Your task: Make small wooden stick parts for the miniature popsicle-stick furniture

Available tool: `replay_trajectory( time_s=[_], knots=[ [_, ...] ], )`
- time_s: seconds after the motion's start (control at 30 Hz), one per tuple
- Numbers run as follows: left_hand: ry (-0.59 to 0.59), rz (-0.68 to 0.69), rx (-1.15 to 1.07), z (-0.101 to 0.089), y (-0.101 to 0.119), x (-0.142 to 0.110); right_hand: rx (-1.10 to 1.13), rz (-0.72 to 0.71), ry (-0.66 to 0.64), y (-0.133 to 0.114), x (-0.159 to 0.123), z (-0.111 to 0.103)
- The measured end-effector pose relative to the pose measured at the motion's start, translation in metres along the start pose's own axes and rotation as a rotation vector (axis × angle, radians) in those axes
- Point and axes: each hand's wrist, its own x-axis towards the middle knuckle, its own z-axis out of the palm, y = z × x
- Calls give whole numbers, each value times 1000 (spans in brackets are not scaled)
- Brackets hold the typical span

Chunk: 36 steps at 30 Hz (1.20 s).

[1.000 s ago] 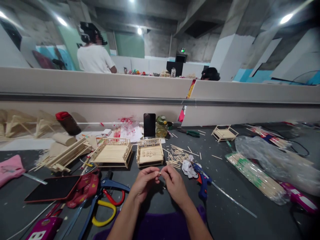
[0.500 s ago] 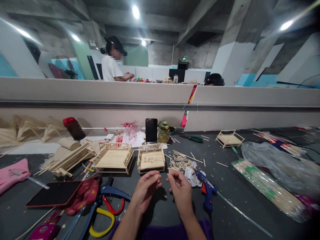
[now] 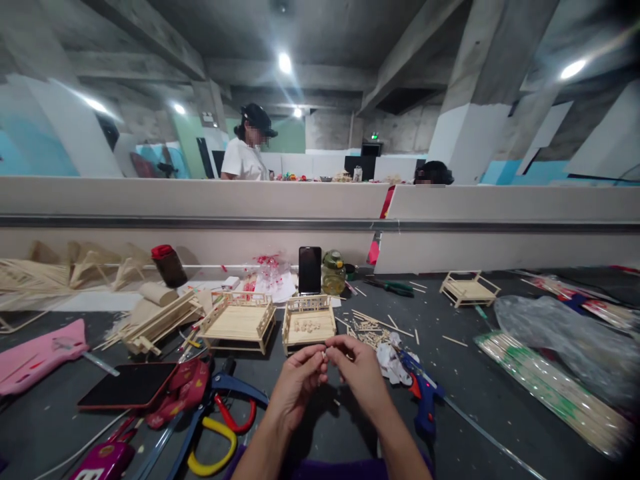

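My left hand and my right hand meet in front of me, thumb and forefinger of each pinched together. A tiny pale piece seems to be between the left fingertips; the fingers mostly hide it. What the right fingertips grip is too small to make out. Just beyond my hands stands a small bed-like model built of wooden sticks, with several little pale bits lying on its top. A larger stick model stands left of it. Cut stick pieces lie in a heap beyond my right hand.
A blue glue gun and crumpled white paper lie right of my hands. Large scissors and a tablet lie left. A phone and a bottle stand behind. Bagged sticks lie far right. A person stands beyond the partition.
My hands moved apart and have come back together at the fingertips. The view has tilted up and turned slightly left. The person in white beyond the partition has turned.
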Motion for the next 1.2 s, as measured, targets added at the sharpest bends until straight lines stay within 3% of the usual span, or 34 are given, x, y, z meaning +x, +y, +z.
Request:
replay_trajectory(
  time_s=[0.13, 0.33, 0.57, 0.7, 0.87, 1.2],
  knots=[
    [1, 68, 15, -4, 0, 1, -170, -124, -17, 1, 0, 6],
    [-41, 133, 162, -6, -3, 4, -274, -77, -32, 16, -5, 4],
    [-88, 127, 292, -13, -1, 6, -344, -92, -64, 15, -6, 1],
    [-88, 68, 230, -12, 0, 4, -153, -30, -62, 17, -3, -2],
    [-28, 77, 142, -6, 3, 1, 286, 207, 16, 16, -3, -7],
    [-80, 80, 94, 1, -10, -1, 140, 140, -96, 29, -2, 0]
  ],
)
